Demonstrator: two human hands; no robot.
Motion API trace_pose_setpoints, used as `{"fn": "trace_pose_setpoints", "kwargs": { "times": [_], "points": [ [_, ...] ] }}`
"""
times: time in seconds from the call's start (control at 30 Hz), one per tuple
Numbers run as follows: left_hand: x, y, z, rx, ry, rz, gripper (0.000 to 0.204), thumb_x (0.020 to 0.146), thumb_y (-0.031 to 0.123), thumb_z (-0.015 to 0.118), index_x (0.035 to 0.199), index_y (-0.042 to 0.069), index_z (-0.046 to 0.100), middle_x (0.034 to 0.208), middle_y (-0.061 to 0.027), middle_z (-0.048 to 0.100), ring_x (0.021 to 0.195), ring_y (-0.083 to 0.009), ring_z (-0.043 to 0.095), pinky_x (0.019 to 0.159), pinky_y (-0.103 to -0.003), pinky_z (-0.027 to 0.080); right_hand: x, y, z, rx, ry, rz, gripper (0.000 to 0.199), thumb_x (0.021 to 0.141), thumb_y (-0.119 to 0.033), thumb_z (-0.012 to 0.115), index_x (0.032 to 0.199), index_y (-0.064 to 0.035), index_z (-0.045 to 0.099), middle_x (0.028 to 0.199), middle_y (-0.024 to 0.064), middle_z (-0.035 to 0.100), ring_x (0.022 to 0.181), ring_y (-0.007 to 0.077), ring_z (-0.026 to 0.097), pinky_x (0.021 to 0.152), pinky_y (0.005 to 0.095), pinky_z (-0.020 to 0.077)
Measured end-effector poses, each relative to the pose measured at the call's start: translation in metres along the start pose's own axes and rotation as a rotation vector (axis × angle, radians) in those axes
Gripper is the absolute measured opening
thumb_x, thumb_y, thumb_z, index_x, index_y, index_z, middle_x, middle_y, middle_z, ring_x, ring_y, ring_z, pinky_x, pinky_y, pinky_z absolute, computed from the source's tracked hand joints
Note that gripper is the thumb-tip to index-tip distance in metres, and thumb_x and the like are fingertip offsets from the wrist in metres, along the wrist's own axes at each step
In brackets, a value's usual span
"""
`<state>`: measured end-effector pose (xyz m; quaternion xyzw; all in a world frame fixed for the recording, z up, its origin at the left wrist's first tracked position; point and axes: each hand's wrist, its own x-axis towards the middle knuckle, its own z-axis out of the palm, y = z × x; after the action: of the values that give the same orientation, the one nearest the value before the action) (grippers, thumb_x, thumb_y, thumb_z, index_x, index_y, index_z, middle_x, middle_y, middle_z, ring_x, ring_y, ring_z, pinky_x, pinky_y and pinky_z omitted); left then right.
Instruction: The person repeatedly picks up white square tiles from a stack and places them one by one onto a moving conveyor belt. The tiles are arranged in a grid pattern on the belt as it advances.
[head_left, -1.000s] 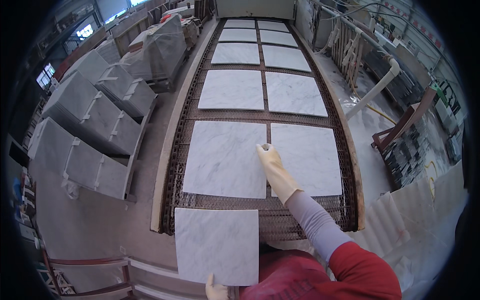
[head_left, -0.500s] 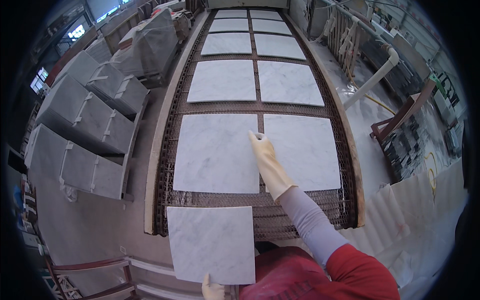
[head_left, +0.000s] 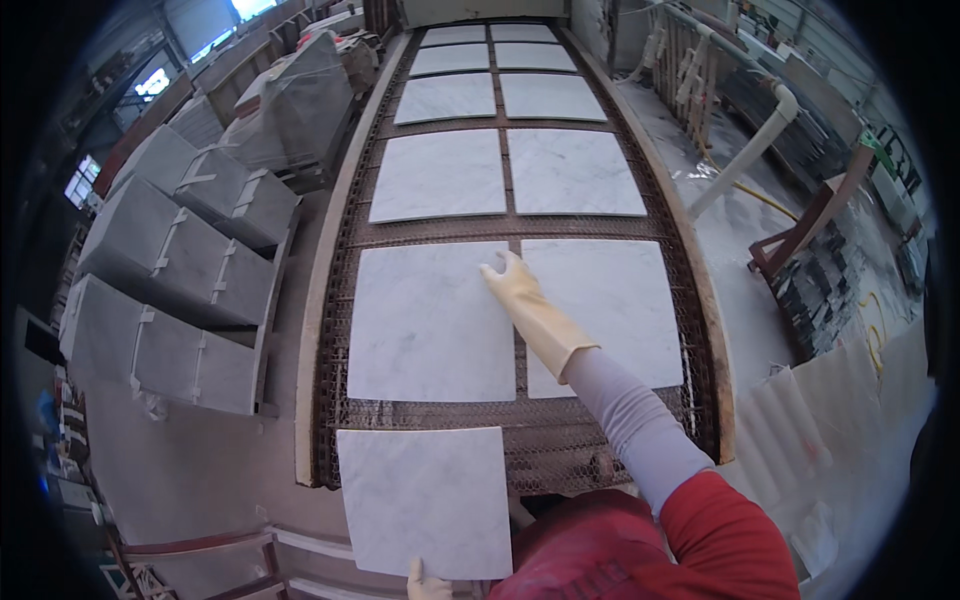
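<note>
My left hand [head_left: 428, 586], in a pale rubber glove, grips the lower edge of a white marble tile [head_left: 425, 500]. Its thumb lies on the tile's face, while the other fingers are hidden behind it. This tile overlaps the near end of a mesh conveyor belt [head_left: 560, 440]. Over the belt reaches my right hand [head_left: 512, 282], gloved in pale yellow, with thumb and fingers apart and nothing between them. It is above the far right corner of the near left tile [head_left: 430, 330], close to the near right tile [head_left: 605, 310]; I cannot tell whether it touches either.
Several more white tiles [head_left: 437, 175] lie in two columns along the belt. Wooden rails [head_left: 318, 340] border it. Strapped stacks of grey slabs [head_left: 190, 345] stand on the left. At the right are a white pipe [head_left: 745, 150], a reddish metal stand [head_left: 815, 225] and pale sheeting [head_left: 790, 420].
My right hand has shifted slightly left and its thumb and fingers have spread apart. The left hand keeps its hold on the tile. The whole view has tilted a little.
</note>
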<state>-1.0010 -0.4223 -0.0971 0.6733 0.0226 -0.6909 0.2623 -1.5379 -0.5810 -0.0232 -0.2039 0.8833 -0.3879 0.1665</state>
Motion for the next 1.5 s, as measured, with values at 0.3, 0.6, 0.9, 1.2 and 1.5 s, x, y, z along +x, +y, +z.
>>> {"fn": "trace_pose_setpoints", "kwargs": {
  "times": [0.3,0.6,0.9,1.2,1.5],
  "points": [
    [0.014,-0.008,-0.012,-0.049,-0.098,0.092,0.037,0.084,0.035,0.067,0.101,0.002,0.06,0.082,-0.0114,0.062,0.066,-0.0214,0.056,0.052,-0.033,0.043,0.036,-0.007,0.017,0.115,0.126,0.176,0.07,0.081,-0.054,0.06,0.134,-0.0095,0.047,0.133,0.0196,0.051,0.124,0.0317,0.048,0.104,0.0388,0.0369],
    [0.025,-0.011,-0.021,-0.01,-0.182,0.082,0.056,0.085,0.035,0.065,0.124,-0.003,0.051,0.12,-0.0191,0.058,0.108,-0.0309,0.056,0.084,-0.04,0.048,0.044,-0.009,0.012,0.249,0.077,0.151,0.072,0.081,-0.058,0.058,0.131,-0.0063,0.051,0.131,0.0188,0.054,0.123,0.0321,0.049,0.103,0.0378,0.0374],
    [0.016,0.0,-0.01,0.007,-0.153,0.076,0.045,0.083,0.034,0.067,0.11,0.0,0.059,0.099,-0.0142,0.065,0.08,-0.0227,0.061,0.061,-0.032,0.049,0.054,-0.012,0.016,0.224,0.05,0.053,0.065,0.082,-0.051,0.06,0.129,-0.0057,0.053,0.126,0.017,0.058,0.119,0.0284,0.053,0.099,0.0362,0.0401],
    [-0.014,0.003,-0.019,0.133,-0.272,-0.062,0.036,0.089,0.042,0.055,0.098,0.007,0.061,0.07,-0.0058,0.059,0.062,-0.0205,0.054,0.052,-0.035,0.044,0.002,-0.02,0.046,-0.279,0.229,-0.71,0.043,0.079,-0.025,0.069,0.116,-0.007,0.057,0.099,0.013,0.064,0.098,0.0302,0.059,0.087,0.0422,0.0439],
    [-0.022,-0.023,0.015,0.7,0.004,0.725,0.036,0.092,0.009,0.055,0.128,0.003,0.049,0.097,-0.0056,0.057,0.08,-0.0161,0.054,0.07,-0.029,0.046,0.02,-0.025,0.06,-0.584,0.106,-0.79,0.063,0.079,-0.04,0.067,0.13,-0.0095,0.047,0.117,0.0125,0.056,0.113,0.029,0.05,0.094,0.0423,0.0376]
  ]
}}
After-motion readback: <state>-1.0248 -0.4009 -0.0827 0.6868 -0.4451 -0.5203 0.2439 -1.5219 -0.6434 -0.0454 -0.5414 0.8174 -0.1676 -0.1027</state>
